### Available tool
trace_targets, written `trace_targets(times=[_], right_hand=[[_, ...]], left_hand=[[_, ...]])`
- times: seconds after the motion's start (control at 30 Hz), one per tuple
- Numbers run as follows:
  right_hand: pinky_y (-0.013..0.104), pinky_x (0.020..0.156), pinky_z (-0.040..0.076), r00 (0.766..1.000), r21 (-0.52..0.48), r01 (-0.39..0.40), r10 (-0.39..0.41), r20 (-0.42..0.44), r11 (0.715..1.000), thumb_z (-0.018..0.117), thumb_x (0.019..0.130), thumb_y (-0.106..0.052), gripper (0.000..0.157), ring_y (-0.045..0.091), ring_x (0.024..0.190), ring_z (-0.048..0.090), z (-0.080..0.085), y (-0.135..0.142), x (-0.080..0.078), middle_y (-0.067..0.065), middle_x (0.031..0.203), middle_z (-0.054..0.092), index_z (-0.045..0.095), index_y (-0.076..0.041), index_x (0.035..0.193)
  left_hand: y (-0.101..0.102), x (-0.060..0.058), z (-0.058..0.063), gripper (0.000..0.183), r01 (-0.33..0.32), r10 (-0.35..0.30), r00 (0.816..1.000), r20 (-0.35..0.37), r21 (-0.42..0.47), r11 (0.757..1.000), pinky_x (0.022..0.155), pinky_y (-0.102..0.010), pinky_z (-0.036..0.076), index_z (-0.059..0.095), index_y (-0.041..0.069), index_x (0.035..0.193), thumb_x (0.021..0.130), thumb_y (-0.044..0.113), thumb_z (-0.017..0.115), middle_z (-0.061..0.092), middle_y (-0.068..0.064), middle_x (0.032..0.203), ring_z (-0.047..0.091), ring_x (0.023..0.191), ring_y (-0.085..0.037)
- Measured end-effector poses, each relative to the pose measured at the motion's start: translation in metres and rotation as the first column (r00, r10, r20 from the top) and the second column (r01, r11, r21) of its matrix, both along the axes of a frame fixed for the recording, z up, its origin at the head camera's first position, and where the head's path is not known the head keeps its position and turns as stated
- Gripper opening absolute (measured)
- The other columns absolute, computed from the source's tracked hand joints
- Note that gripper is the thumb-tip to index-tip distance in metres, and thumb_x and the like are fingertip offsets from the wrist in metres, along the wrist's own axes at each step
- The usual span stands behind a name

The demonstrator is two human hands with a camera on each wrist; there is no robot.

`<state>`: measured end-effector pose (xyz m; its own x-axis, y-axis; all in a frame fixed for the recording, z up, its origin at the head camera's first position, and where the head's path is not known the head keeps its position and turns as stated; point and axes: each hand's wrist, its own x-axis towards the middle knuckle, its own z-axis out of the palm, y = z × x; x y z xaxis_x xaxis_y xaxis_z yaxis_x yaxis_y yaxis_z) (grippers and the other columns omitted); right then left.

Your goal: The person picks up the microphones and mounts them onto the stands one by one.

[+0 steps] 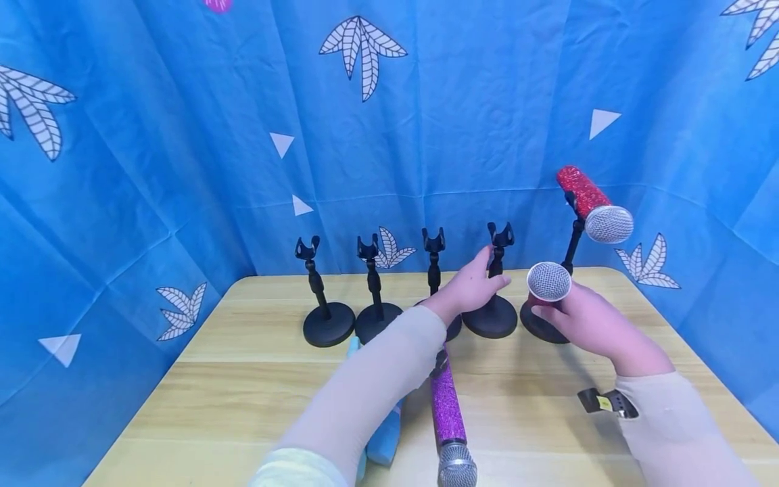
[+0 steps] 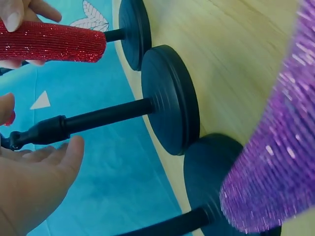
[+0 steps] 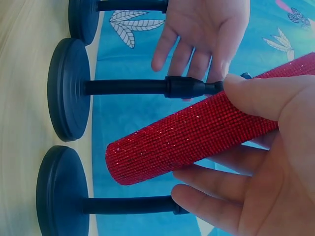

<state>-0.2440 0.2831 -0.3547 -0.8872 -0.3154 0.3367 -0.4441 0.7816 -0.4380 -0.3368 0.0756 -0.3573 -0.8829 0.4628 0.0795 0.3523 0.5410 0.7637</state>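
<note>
My right hand [image 1: 593, 321] grips a glittery red microphone [image 3: 197, 132] round its handle, its silver mesh head toward me in the head view. My left hand [image 1: 470, 285] is at the fourth black microphone stand [image 1: 490, 316] from the left, just under its clip. Its fingers lie fairly straight behind the upright, with the thumb apart from them, as the right wrist view shows. Whether they touch the pole I cannot tell. On the far right stand [image 1: 572, 247], another red microphone [image 1: 584, 189] lies tilted in the clip.
Several more black stands, among them one at the far left [image 1: 328, 325], line the table's back with bare clips. A purple microphone [image 1: 448, 406] lies in front. Blue items [image 1: 383, 436] are partly hidden under my left arm. A blue curtain [image 1: 487, 101] hangs behind the table [image 1: 201, 406].
</note>
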Motion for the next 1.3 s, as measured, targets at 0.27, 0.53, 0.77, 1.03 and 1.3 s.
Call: trace_targets(times=[0.27,0.53,0.77,1.03,1.3], right_hand=[[0.065,0.096,0.045,0.998,-0.017,0.055,-0.055,0.034,0.998,0.073,0.095,-0.017,0.051,0.046,0.11,0.063,0.003,0.002,0.0,0.027,0.12,0.064,0.049,0.002,0.135],[0.065,0.096,0.045,0.999,-0.022,0.047,-0.046,0.026,0.999,0.073,0.094,-0.015,0.049,0.046,0.11,0.063,0.006,0.001,0.0,0.026,0.12,0.065,0.051,0.002,0.134],[0.066,0.096,0.045,0.998,-0.033,0.065,-0.064,0.018,0.997,0.07,0.097,-0.018,0.049,0.047,0.109,0.063,0.009,-0.002,0.004,0.027,0.118,0.065,0.048,0.003,0.135],[0.063,0.093,0.048,0.998,-0.063,0.063,-0.063,0.001,0.996,0.068,0.099,-0.022,0.047,0.046,0.106,0.065,0.011,-0.011,0.011,0.028,0.116,0.066,0.046,0.006,0.13],[0.062,0.09,0.051,1.0,-0.158,0.031,-0.032,0.002,0.987,0.069,0.098,-0.025,0.046,0.042,0.104,0.068,0.016,-0.026,0.02,0.023,0.117,0.068,0.05,0.001,0.13]], left_hand=[[0.005,0.0,-0.003,0.051,-0.025,0.026,0.999,-0.04,0.024,0.999,0.106,-0.043,0.045,0.043,0.015,0.146,0.105,0.045,0.051,0.057,-0.002,0.138,0.055,0.125,-0.016],[-0.002,0.009,-0.002,0.02,0.047,-0.045,0.991,-0.124,0.007,0.999,0.093,-0.035,0.053,0.056,0.019,0.119,0.106,0.034,0.054,0.064,0.006,0.102,0.061,0.095,-0.01],[-0.012,0.028,0.001,0.012,0.065,-0.072,0.985,-0.155,-0.051,0.997,0.078,-0.028,0.052,0.059,0.02,0.108,0.104,0.031,0.059,0.063,0.009,0.091,0.059,0.083,-0.01],[-0.034,0.057,0.002,0.008,0.079,-0.101,0.98,-0.172,-0.129,0.988,0.077,-0.027,0.053,0.064,0.021,0.103,0.101,0.029,0.064,0.066,0.013,0.086,0.06,0.079,-0.005],[-0.051,0.075,0.0,0.01,0.069,-0.123,0.959,-0.253,-0.211,0.975,0.069,-0.021,0.048,0.064,0.021,0.102,0.099,0.031,0.066,0.064,0.014,0.084,0.058,0.076,-0.003]])
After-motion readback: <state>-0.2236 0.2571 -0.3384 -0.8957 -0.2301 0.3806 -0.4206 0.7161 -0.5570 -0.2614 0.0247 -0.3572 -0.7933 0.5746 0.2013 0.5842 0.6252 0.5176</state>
